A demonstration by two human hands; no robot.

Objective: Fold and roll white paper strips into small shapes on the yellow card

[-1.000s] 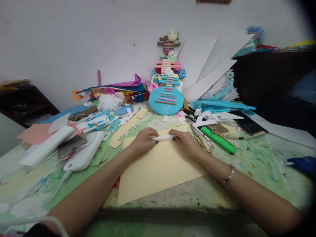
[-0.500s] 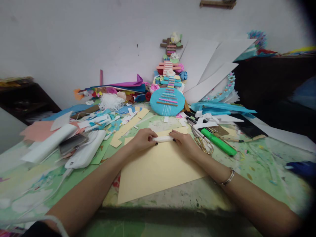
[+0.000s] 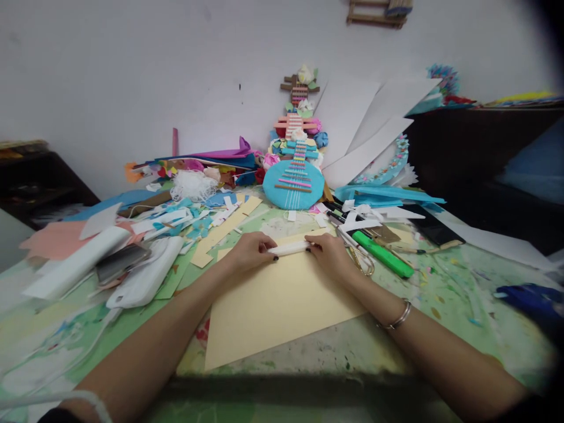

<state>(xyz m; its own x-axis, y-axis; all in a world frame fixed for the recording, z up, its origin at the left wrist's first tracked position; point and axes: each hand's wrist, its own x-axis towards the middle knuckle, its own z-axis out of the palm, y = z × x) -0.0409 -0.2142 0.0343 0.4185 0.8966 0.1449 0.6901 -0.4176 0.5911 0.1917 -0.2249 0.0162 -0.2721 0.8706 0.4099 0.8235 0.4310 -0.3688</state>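
Observation:
Between my two hands a white rolled strip, probably paper (image 3: 289, 249), lies crosswise over the far part of a cream paper sheet (image 3: 282, 311). My left hand (image 3: 252, 251) pinches its left end between thumb and fingers. At the other end, my right hand (image 3: 326, 251) grips it the same way, thumb below and fingers on top. Both wrists rest low over the sheet. The strip's two ends are hidden under my fingertips.
Right of the sheet lie a green cutter (image 3: 383, 254), scissors (image 3: 363, 261) and a black phone (image 3: 434, 226). To the left are a white power bank (image 3: 147, 276), another phone (image 3: 121, 264) and paper scraps. Behind stands a blue paper lute (image 3: 293, 185) against the wall.
The head view has shifted slightly, so the scene sits a little further left. Both hands keep hold of the white strip, whose shape looks slightly smoother now.

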